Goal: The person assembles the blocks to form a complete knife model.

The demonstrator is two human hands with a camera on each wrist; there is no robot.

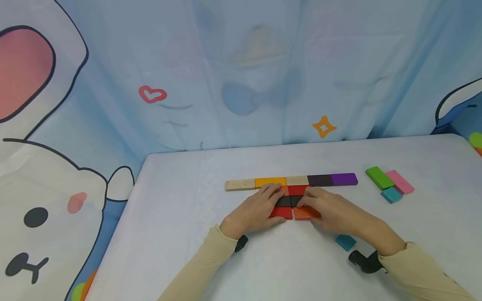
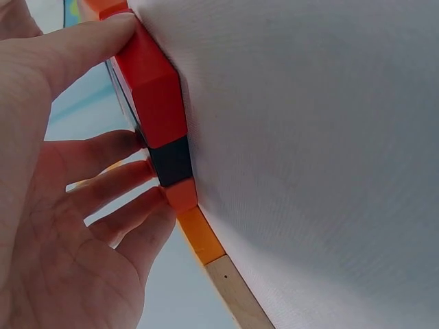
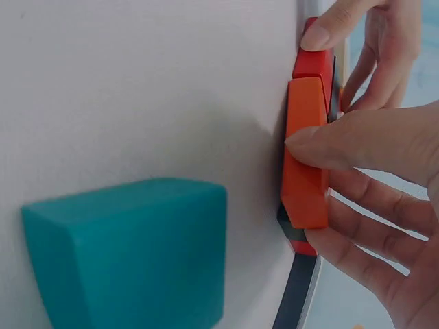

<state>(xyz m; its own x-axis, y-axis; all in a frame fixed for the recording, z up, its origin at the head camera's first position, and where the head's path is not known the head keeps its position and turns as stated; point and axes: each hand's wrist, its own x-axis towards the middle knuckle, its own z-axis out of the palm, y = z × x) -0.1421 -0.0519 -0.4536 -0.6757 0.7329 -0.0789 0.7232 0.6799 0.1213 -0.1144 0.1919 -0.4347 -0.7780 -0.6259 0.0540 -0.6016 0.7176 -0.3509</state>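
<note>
Coloured blocks lie in rows on the white table. My left hand (image 1: pixel 254 211) sets its thumb on the front red block (image 2: pixel 154 96), its fingers spread across the rows behind, over the left ends of a black block (image 2: pixel 171 162) and an orange one (image 2: pixel 182 195). On the right, my right hand (image 1: pixel 333 211) holds the front orange block (image 3: pixel 306 147) between thumb and fingers, beside the red one. A narrow gap parts these two in the head view. Behind them show two black blocks, then a red block (image 1: pixel 298 190) partly under the right fingers.
The back row runs from a plain wooden block (image 1: pixel 240 184) to a purple block (image 1: pixel 344 179). At right lie a green block (image 1: pixel 379 178), a pink block (image 1: pixel 400 182) and a teal block (image 1: pixel 391 195). Another teal block (image 1: pixel 345 242) lies near the right wrist.
</note>
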